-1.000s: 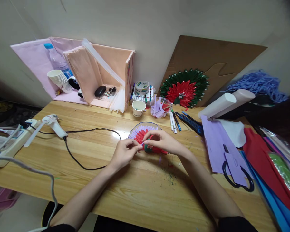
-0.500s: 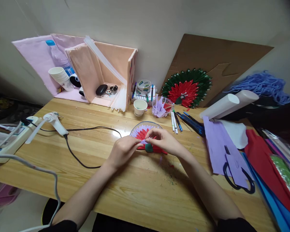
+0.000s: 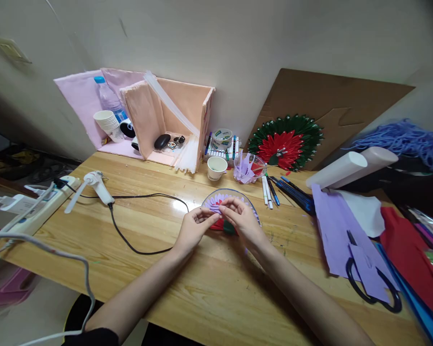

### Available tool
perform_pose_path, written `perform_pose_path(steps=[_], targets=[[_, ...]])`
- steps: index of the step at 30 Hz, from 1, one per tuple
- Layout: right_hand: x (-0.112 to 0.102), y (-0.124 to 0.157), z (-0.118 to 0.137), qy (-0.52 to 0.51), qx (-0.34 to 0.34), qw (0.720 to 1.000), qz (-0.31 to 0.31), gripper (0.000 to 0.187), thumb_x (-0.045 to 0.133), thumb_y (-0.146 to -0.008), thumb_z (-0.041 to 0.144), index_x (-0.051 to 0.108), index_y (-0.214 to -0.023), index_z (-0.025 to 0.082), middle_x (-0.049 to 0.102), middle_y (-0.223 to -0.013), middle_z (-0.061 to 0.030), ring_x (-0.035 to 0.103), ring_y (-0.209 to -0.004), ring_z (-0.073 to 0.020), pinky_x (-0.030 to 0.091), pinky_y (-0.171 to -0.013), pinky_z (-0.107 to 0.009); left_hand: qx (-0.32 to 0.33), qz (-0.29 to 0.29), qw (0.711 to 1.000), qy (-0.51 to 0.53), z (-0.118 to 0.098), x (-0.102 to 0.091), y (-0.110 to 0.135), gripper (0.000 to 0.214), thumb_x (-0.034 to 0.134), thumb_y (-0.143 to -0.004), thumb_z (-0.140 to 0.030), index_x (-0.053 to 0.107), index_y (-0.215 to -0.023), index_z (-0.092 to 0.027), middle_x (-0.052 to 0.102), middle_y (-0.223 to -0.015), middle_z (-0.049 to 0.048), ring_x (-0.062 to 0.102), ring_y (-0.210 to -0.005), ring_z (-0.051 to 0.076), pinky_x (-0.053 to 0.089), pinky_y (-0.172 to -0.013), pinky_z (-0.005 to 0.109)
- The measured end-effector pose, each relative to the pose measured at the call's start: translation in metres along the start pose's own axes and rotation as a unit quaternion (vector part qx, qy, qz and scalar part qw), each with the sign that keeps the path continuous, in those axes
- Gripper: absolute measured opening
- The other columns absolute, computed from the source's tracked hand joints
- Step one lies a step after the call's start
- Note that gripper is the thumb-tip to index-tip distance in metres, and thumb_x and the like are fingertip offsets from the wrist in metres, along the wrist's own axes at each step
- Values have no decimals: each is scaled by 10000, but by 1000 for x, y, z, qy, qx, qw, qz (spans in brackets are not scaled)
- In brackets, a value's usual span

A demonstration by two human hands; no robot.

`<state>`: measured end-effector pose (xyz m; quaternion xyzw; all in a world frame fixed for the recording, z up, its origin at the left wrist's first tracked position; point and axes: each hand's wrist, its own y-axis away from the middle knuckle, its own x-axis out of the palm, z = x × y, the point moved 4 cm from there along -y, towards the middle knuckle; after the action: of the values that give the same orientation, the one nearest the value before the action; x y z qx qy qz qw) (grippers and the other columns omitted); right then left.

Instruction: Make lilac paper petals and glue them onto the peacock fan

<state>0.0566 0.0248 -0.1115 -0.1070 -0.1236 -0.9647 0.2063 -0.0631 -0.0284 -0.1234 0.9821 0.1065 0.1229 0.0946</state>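
Note:
Between both hands, a small purple paper petal is held above a round clear-rimmed plate. Purple petals ring the plate and red ones fill its middle, with a dark green piece at the near side. My right hand is closed, pinching the petal between thumb and fingertips. From the other side, my left hand has its fingertips and thumb closed at the petal's left end. The hands cover part of the plate.
Behind the plate stand a paper cup and a clear bowl of purple petals. A hot glue gun with its cord lies left. Scissors rest on purple sheets at right. A red-green flower leans against cardboard.
The view has shifted, so the table sits a little lower and further right. My left hand has turned, its fingers now more spread, and the purple petal shows more clearly between the hands.

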Motion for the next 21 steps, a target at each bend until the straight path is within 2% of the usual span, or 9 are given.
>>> perform_pose_path(steps=[6,9,12,15,17,19,21], targets=[[17,7,-2,-46,39,998,-18,278,720,-629,338,541,-789,197,537,-771,14,540,-697,-118,461,-662,-227,37,-20,999,-2,-14,-2,7,233,692,-665,-314,609,-778,-127,651,-753,26,609,-725,135,469,-721,247],[36,10,-6,-92,50,994,-11,258,713,-633,323,531,-771,202,533,-763,23,543,-687,-107,464,-674,-229,54,-54,997,-3,-17,-10,14,218,650,-703,-335,598,-751,-130,623,-726,16,588,-724,133,455,-696,234],[61,14,-11,-128,55,990,4,245,703,-642,315,519,-763,206,539,-760,21,549,-702,-111,473,-687,-240,63,-106,992,8,-18,-27,23,218,617,-722,-344,587,-738,-129,608,-714,14,580,-723,132,446,-691,232],[92,14,-19,-129,63,989,47,256,701,-644,320,515,-776,204,534,-776,14,556,-739,-120,484,-720,-258,75,-176,982,3,-21,-56,34,219,610,-713,-339,587,-751,-125,617,-729,23,587,-732,138,449,-708,240],[110,10,-26,-103,66,989,81,272,689,-653,352,509,-787,199,517,-788,7,559,-752,-124,491,-737,-274,88,-228,970,-6,-23,-83,43,222,608,-707,-340,583,-754,-125,623,-740,30,596,-742,145,456,-725,252],[127,0,-36,-37,51,992,112,291,636,-686,424,494,-794,194,507,-810,-6,563,-748,-130,501,-734,-297,106,-290,951,-15,-24,-115,54,227,606,-699,-349,571,-729,-127,619,-726,30,602,-730,146,466,-736,263],[145,-15,-45,82,9,987,139,321,539,-735,499,479,-811,193,518,-840,-24,569,-733,-135,507,-706,-311,125,-361,923,-29,-23,-149,67,222,616,-678,-348,551,-702,-137,609,-690,20,608,-701,144,476,-723,268]])
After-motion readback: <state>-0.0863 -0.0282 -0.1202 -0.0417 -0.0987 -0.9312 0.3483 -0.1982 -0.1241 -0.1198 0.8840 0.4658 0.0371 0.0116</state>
